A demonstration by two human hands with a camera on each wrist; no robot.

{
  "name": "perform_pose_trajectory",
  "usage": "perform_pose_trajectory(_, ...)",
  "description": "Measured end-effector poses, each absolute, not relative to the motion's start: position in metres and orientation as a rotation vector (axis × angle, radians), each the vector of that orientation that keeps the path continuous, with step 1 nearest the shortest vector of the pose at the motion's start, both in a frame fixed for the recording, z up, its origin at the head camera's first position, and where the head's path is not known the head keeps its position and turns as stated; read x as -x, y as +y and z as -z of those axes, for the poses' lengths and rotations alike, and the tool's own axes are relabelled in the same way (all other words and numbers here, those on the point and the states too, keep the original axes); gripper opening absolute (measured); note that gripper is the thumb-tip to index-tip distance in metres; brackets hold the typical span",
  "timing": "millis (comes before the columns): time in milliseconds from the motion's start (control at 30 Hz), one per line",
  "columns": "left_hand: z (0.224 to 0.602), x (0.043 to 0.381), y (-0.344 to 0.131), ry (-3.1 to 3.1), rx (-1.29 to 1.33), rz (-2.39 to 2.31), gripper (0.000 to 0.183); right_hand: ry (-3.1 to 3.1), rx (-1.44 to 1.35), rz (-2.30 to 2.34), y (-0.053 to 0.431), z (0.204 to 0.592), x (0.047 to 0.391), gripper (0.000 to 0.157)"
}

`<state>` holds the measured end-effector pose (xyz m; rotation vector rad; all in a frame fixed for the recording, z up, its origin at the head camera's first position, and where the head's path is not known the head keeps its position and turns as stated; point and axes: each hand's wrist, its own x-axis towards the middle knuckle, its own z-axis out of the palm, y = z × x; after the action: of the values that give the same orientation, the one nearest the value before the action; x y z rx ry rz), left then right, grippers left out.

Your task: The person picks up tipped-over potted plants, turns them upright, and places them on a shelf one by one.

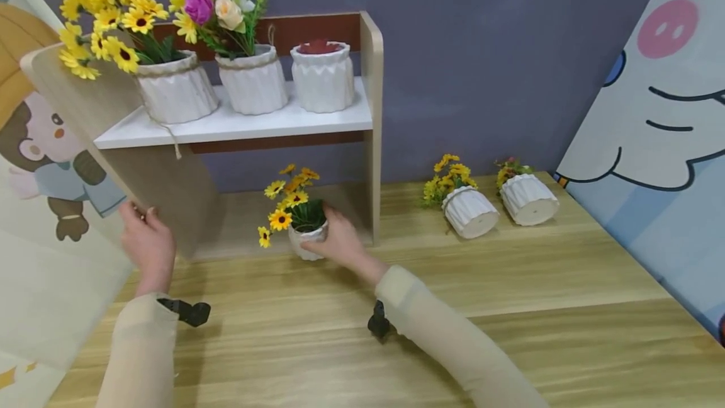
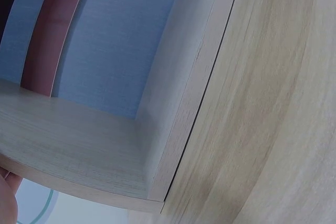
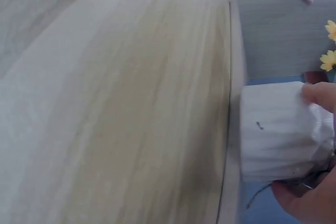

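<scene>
At the shelf's point(image 1: 372, 162) lower opening, the right hand point(image 1: 344, 242) grips a white pot point(image 1: 306, 245) of yellow flowers point(image 1: 294, 198), its other fingers largely hidden behind; whether the base touches the board is hard to tell. The left hand point(image 1: 150, 245), loosely curled and visibly holding nothing, is beside the left side panel point(image 1: 161, 200) (contact unclear; the left wrist view crops it).
</scene>
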<state>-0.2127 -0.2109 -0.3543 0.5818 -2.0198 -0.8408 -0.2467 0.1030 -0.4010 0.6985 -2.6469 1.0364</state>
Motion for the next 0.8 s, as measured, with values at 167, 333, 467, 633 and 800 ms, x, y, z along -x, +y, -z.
perform_pose_trajectory(167,0.354,0.213,-0.209,-2.032,-0.571,0.841,0.032,-2.732,-0.75,-1.051,0.103,0.393,0.245,0.09)
perform_pose_trajectory(333,0.353,0.214,-0.208,-2.028,-0.571,0.847,0.032,-2.781,-0.745,-1.061,0.091,0.39,0.246,0.092)
perform_pose_trajectory(467,0.354,0.211,-0.211,-2.001,-0.584,0.828,0.031,-2.792,-0.753,-1.102,0.077,0.39,0.249,0.092)
perform_pose_trajectory(633,0.357,0.21,-0.212,-1.997,-0.579,0.817,0.031,-2.781,-0.754,-1.118,0.063,0.394,0.251,0.093)
perform_pose_trajectory(800,0.357,0.213,-0.212,-2.011,-0.574,0.829,0.032,-2.742,-0.748,-1.122,0.058,0.396,0.255,0.093)
